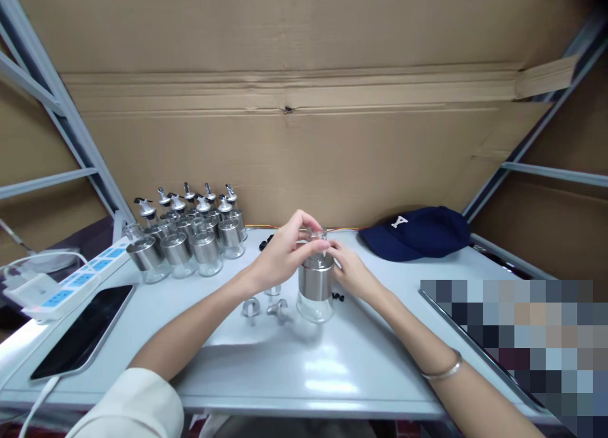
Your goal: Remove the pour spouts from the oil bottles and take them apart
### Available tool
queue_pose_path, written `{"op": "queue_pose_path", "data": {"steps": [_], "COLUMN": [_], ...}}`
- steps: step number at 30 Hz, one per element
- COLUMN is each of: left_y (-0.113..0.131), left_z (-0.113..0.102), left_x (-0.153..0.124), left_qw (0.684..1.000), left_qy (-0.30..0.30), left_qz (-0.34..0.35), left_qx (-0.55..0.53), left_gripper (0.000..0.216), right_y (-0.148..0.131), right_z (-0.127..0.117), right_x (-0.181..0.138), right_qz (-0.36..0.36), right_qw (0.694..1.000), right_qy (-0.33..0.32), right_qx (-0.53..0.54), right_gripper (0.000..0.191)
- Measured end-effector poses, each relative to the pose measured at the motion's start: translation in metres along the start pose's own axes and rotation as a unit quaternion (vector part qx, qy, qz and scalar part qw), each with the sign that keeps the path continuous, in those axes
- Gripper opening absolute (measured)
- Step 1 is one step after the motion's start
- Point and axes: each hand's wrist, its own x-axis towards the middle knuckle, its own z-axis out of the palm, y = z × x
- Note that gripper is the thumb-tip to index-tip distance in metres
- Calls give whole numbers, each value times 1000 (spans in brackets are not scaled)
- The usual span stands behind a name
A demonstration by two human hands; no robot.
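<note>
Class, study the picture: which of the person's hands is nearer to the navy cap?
Right. The right hand rests against the bottle on the side facing the cap; the left hand holds the bottle's top, on the side away from it.

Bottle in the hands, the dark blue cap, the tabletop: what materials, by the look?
Clear round bottle with a silver band: base looks like glass, transparent with highlights; band looks like brushed steel, matte grey sheen, possibly metallised plastic. Dark blue baseball cap: woven fabric, soft folds, no shine. Pale grey tabletop: smooth, semi-gloss, reflects light; painted metal or laminate, cannot tell.
</note>
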Motion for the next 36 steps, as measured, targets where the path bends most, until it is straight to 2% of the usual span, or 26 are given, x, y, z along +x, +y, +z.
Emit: {"op": "queue_pose_path", "data": {"steps": [5, 8, 12, 15, 18, 21, 26, 30, 36], "left_y": [-29, -38, -39, -37, -38, -40, -42, -43, -43], "left_z": [0, -3, -7, -10, -12, -12, -12, -12, -9], "left_x": [0, 4, 7, 7, 6, 5, 5, 5, 6], "left_qw": [998, 996, 996, 996, 994, 994, 994, 995, 996], "left_qy": [-38, -41, -62, -74, -98, -106, -104, -94, -81], "left_qz": [-31, -39, -40, -37, -14, 4, 22, 15, 6], "left_qx": [-35, -72, -53, -36, -35, -10, 33, 7, -43], "left_gripper": [40, 50, 60, 59, 54, 47, 43, 40, 41], "right_y": [-13, -24, -38, -48, -53, -53, -52, -54, -57], "right_z": [-6, -8, -5, -3, -3, -5, -9, -10, -12], "right_x": [2, 2, 2, 2, 3, 4, 7, 11, 14], "right_qz": [-3, -5, -21, -65, -95, -101, -83, -58, -75], "right_qw": [987, 978, 961, 960, 971, 976, 980, 983, 983], "right_qy": [149, 193, 230, 216, 190, 184, 168, 140, 130], "right_qx": [60, 83, 150, 168, 107, 59, 72, 106, 101], "right_gripper": [23, 27, 37, 53, 59, 52, 41, 34, 26]}}
